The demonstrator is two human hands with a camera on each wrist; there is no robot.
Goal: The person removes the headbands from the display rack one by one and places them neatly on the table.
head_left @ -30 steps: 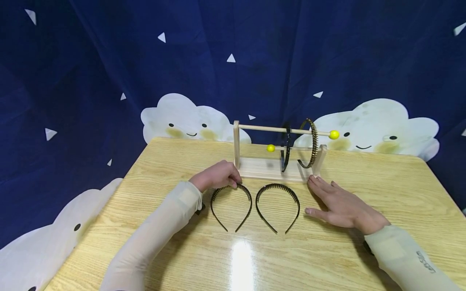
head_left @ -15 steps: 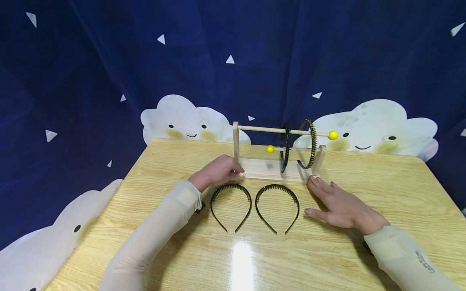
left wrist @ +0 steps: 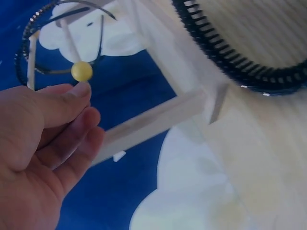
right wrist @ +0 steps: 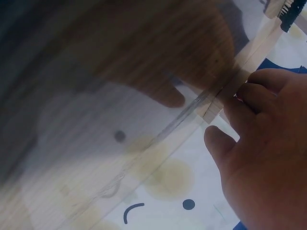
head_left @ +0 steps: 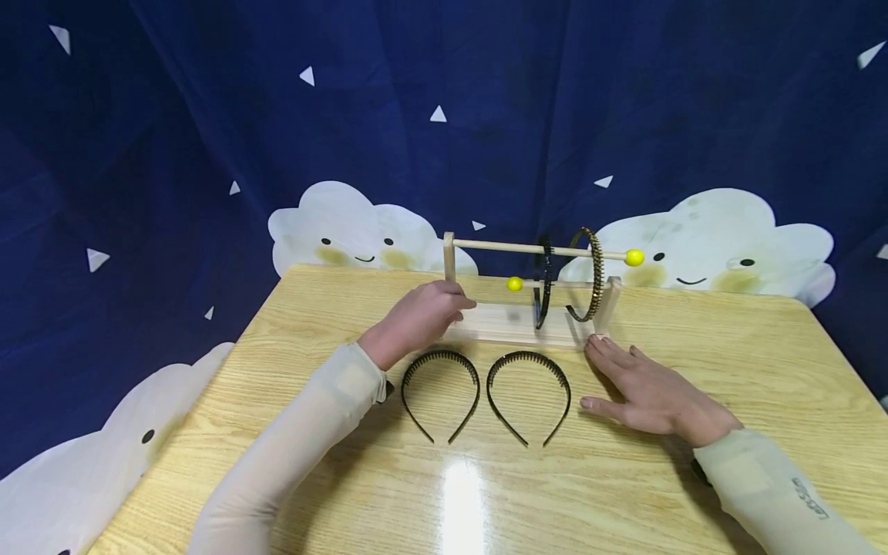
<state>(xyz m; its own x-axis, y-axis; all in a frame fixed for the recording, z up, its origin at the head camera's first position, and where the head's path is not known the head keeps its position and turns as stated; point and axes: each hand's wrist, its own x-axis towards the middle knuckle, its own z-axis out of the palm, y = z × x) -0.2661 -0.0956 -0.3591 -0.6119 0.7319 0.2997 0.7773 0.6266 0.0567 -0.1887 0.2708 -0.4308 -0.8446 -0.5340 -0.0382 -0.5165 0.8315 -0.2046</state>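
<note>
On the bench (head_left: 541,501) toward far edge, rack (head_left: 509,326) runs left-right; left hand (head_left: 419,317) empty beside it, right hand (head_left: 648,395) straight-fingered, touching.

Upright wooden stand (head_left: 513,324), two hung headbands (head_left: 599,277), two black headbands (head_left: 527,355) flat in front

Your head view is bright and mostly crisp, though the curtain (head_left: 388,100) turns very dark toward its left side. A white glare (head_left: 462,505) sits on the table (head_left: 590,493) toward its near edge, suggesting light from above. Beside your left sleeve (head_left: 298,443), a soft shadow falls toward that same edge. Your left wrist view is dimmer and hazy, the headband (left wrist: 247,79) slightly soft. Your right wrist view is murky, the shiny table blurrily mirroring your right hand (right wrist: 266,148).
</note>
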